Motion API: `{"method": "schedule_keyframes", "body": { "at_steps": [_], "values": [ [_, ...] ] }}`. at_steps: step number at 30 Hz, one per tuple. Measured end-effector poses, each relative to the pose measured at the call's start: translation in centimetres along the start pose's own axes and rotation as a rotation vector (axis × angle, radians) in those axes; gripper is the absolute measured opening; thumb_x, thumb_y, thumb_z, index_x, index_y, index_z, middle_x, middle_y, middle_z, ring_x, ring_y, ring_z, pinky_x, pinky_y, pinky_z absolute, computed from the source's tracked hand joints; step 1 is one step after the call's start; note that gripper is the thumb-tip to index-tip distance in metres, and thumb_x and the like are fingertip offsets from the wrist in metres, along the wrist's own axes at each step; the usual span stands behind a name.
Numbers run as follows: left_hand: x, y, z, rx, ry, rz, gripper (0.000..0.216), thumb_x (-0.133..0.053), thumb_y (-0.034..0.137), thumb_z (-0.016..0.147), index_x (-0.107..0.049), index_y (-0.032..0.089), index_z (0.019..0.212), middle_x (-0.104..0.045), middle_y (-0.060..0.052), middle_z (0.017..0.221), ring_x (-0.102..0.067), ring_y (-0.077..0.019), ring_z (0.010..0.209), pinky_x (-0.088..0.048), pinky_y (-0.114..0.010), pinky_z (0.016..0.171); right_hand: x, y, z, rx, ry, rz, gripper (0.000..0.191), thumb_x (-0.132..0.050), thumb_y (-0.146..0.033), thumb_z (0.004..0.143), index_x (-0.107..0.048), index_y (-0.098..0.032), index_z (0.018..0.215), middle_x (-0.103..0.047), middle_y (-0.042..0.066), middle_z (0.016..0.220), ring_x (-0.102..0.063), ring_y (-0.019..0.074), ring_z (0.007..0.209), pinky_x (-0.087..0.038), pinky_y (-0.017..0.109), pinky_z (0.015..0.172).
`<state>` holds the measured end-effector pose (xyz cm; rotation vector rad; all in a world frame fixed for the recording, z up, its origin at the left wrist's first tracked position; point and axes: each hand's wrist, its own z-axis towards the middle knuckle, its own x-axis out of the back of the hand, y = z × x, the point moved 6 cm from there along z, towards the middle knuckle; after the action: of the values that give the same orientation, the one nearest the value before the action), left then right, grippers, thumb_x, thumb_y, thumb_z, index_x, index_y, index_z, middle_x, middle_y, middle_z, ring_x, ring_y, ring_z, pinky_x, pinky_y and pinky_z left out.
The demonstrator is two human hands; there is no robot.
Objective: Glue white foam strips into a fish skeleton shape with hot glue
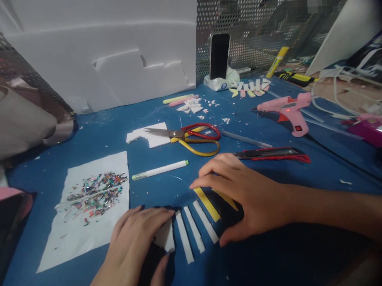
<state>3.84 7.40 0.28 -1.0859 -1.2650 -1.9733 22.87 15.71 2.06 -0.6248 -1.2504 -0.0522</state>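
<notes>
Head view, narrow white strips [194, 229] (slightly fanned), straight-edged yellow strip [208, 204]

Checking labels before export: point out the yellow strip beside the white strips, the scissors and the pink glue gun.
Yellow strip [207, 204]: head view, middle of its flat face.
Scissors [177, 135]: head view, at the pivot.
Pink glue gun [292, 113]: head view, on its body.

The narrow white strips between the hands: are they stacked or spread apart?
Spread apart: blue tabletop shows between the narrow white strips.
</notes>
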Motion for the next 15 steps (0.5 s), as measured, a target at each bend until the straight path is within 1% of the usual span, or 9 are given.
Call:
{"method": "schedule_keyframes", "body": {
  "at_steps": [2,5,8,11,15],
  "values": [
    [0.04,0.0,0.0,0.01,0.004,-0.004,0.04,-0.044,0.027,0.089,-0.046,0.03,0.129,-0.061,-0.004,0.123,-0.054,-0.0251,0.117,-0.037,-0.047,0.106,0.32,0.49,0.08,-0.014,-0.004,-0.01,0.07,-0.07,-0.06,0.072,-0.052,-0.02,0.125,-0.049,0.01,0.12,-0.043,0.0252,0.112,-0.028,0.043,0.1],
    [-0.01,-0.01,-0.12,0.028,0.007,-0.007,0.04,-0.043,0.027,0.09,-0.046,0.03,0.129,-0.06,-0.003,0.125,-0.052,-0.0254,0.12,-0.036,-0.047,0.106,0.25,1.02,0.21,-0.031,-0.039,-0.015,0.062,-0.068,-0.06,0.075,-0.054,-0.021,0.122,-0.05,0.009,0.12,-0.043,0.0251,0.111,-0.028,0.044,0.099],
    [-0.11,0.0,-0.22,0.035,0.002,-0.007,0.039,-0.041,0.025,0.09,-0.047,0.03,0.128,-0.06,-0.003,0.125,-0.052,-0.0246,0.119,-0.035,-0.047,0.107,0.19,1.1,0.25,-0.038,-0.049,-0.01,0.057,-0.068,-0.058,0.076,-0.056,-0.021,0.117,-0.051,0.008,0.117,-0.043,0.0243,0.11,-0.028,0.043,0.1],
    [-0.2,-0.09,-0.3,0.034,-0.007,-0.005,0.04,-0.042,0.025,0.089,-0.046,0.03,0.129,-0.059,-0.003,0.126,-0.051,-0.0249,0.121,-0.035,-0.047,0.107,0.52,0.9,0.16,-0.022,-0.04,-0.011,0.057,-0.069,-0.057,0.074,-0.055,-0.02,0.115,-0.052,0.007,0.115,-0.044,0.0233,0.108,-0.028,0.041,0.1],
    [-0.28,-0.24,-0.44,0.013,-0.012,0.007,0.044,-0.046,0.027,0.087,-0.045,0.028,0.13,-0.059,-0.003,0.127,-0.052,-0.0262,0.121,-0.036,-0.047,0.107,1.12,0.95,0.02,0.003,-0.054,-0.053,0.059,-0.069,-0.061,0.071,-0.056,-0.018,0.109,-0.054,0.007,0.112,-0.044,0.0228,0.104,-0.028,0.041,0.1]
  ]
}}
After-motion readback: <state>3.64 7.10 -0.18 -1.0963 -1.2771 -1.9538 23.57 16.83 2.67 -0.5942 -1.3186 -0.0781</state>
